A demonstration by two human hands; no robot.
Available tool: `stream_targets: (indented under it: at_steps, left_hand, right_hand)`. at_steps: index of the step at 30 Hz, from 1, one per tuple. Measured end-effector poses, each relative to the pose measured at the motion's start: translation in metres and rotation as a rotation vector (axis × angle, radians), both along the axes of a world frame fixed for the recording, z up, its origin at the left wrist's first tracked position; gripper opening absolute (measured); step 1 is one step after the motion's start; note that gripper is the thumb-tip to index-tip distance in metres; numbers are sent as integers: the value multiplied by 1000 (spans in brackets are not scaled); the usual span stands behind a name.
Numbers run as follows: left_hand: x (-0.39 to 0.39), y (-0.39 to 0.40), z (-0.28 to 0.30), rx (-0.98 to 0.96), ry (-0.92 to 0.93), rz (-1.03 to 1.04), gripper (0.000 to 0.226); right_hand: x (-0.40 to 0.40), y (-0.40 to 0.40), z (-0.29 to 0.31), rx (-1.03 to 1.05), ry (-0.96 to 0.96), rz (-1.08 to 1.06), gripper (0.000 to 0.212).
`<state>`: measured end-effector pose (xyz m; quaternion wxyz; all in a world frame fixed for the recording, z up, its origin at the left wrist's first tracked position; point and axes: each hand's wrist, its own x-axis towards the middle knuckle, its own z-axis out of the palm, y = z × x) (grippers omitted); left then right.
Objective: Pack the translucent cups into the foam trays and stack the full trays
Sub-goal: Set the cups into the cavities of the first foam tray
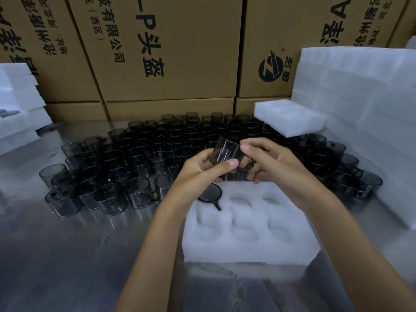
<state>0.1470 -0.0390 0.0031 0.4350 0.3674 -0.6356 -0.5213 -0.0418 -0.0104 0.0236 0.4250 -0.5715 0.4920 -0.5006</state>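
Both hands hold one smoky translucent cup point(227, 152) tilted in the air above the far edge of a white foam tray point(247, 242). My left hand point(202, 167) grips it from below with the thumb across its front. My right hand point(267, 158) pinches its upper right side. One cup point(210, 193) with a small handle sits in the tray's far left pocket; the other pockets show only foam. Several loose cups point(139, 163) stand in rows on the metal table point(67, 255) behind and to the left.
An empty foam tray point(290, 118) rests tilted on the cups at the back right. A tall stack of foam point(360, 122) stands at the right, more foam trays point(18, 109) at the left. Cardboard boxes point(168, 52) wall off the back.
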Motion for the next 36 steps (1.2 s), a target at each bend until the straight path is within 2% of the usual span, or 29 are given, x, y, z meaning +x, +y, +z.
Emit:
stream_targets:
  at_steps: [2, 5, 10, 14, 17, 24, 29, 36]
  left_hand:
    - [2, 1, -1, -15, -54, -43, 32]
    - [2, 1, -2, -64, -139, -55, 31]
    - [0, 0, -3, -67, -99, -91, 48]
    - [-2, 0, -6, -48, -126, -149, 48]
    - [0, 0, -5, -110, -176, -116, 44]
    - [7, -1, -4, -100, -368, -104, 46]
    - [3, -3, -9, -112, -487, -62, 38]
    - [0, -2, -9, -173, -644, -47, 44]
  right_hand:
    - [-3, 2, -13, 8, -70, 75, 41]
    - [-6, 5, -26, -44, -143, 75, 47]
    - [-14, 8, -29, -114, -104, 8, 49]
    - [-19, 11, -34, -130, -135, 85, 39]
    - [-23, 13, -36, -137, -161, 118, 36]
    - [-34, 14, -38, -39, -85, 180, 42]
    - [-32, 13, -39, 18, 10, 157, 37]
    - [-31, 12, -40, 54, 85, 124, 36]
